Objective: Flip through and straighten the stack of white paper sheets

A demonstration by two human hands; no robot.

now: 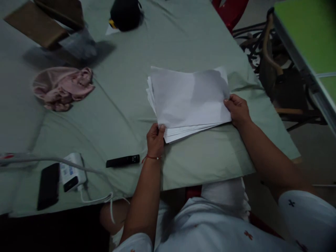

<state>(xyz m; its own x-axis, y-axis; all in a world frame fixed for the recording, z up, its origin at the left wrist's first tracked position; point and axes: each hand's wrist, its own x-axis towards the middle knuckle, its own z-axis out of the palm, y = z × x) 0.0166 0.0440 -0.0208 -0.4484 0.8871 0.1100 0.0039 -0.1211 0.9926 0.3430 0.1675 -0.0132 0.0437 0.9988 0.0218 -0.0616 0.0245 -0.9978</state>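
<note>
Two hands grip one stack of white paper (187, 101) near the table's (126, 105) front edge: left hand (155, 140) fingers pinch its near-left corner, right hand (238, 110) fingers its right edge. We judge the sheets gathered but not squared.

left hand (155, 139), right hand (238, 109), paper stack (187, 99) (gripped both ends)

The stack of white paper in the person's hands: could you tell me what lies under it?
Under the stack of white paper only the pale green tablecloth shows around its edges. The left hand and right hand grip its near corners. Anything flat beneath the sheets is covered.
</note>
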